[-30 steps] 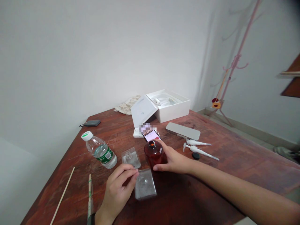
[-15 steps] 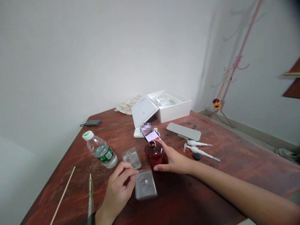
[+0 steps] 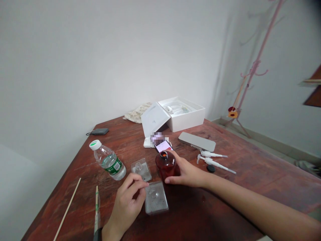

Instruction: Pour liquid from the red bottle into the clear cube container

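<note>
My right hand (image 3: 184,172) is wrapped around a dark amber bottle (image 3: 167,167) that stands upright, its neck uncapped. My left hand (image 3: 130,195) is loosely bent, with a gap between thumb and fingers. Its fingertips are at the upper left corner of a clear square plastic piece (image 3: 155,201) with a round bump; whether they press on it I cannot tell. Just behind lies a second clear square piece (image 3: 143,172) with a raised knob. Two white pump heads (image 3: 213,162) and a black cap (image 3: 210,168) lie right of the bottle.
A water bottle (image 3: 112,164) stands at left, near a bare wooden stick (image 3: 67,209) and wrapped chopsticks (image 3: 96,207). Farther back are a phone (image 3: 163,146), a grey flat case (image 3: 197,141), a white box (image 3: 188,118) with leaning lid, a cloth (image 3: 137,113) and a dark power bank (image 3: 99,132).
Both hands and the amber bottle stay in place. The whole view has shifted very slightly.
</note>
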The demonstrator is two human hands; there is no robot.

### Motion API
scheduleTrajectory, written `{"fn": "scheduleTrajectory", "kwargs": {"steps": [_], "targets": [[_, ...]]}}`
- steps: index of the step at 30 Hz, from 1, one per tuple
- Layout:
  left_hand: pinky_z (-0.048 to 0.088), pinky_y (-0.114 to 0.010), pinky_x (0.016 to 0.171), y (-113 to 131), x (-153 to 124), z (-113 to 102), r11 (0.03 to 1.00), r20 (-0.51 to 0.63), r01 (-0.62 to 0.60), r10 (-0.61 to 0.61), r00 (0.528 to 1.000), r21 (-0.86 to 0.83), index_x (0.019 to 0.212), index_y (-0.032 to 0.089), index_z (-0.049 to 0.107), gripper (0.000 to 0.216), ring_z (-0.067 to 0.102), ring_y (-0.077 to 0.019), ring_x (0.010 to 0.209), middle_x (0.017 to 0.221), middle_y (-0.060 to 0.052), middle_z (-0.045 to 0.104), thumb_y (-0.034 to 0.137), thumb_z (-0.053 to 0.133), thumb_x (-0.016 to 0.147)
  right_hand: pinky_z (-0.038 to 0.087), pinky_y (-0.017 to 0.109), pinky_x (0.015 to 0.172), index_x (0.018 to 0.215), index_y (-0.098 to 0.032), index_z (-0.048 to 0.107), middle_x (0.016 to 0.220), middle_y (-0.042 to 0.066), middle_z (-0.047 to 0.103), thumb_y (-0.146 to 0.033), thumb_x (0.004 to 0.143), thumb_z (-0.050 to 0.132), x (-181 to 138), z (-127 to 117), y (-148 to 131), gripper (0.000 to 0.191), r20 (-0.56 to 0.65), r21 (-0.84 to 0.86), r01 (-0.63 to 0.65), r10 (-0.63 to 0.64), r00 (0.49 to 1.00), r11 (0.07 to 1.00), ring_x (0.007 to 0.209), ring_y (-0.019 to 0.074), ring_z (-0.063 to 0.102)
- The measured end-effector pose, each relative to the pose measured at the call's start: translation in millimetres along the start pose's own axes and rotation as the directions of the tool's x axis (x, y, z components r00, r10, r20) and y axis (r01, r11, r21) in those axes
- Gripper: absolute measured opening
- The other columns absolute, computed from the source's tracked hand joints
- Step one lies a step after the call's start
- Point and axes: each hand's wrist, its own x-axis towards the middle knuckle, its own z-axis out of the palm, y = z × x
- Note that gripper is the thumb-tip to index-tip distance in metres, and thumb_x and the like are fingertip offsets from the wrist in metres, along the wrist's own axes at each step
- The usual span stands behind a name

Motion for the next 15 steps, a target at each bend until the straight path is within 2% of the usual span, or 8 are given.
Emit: {"fn": "scheduleTrajectory", "kwargs": {"steps": [15], "targets": [[0.056, -0.02, 0.078, -1.9, -1.7, 1.1, 1.0, 0.009, -0.012, 0.013, 1.0, -0.028, 0.098, 0.021, 0.074, 0.024, 0.069, -0.0138, 0.082, 0.093, -0.002, 0.065, 0.004, 0.058, 0.099, 0.043, 0.06, 0.124, 0.153, -0.019, 0.047, 0.151, 0.021, 0.065, -0.058, 0.075, 0.094, -0.5, 0.4, -1.9, 0.099, -0.006, 0.0, -0.011, 0.011, 1.0, 1.0, 0.147, 0.044, 0.057]]}}
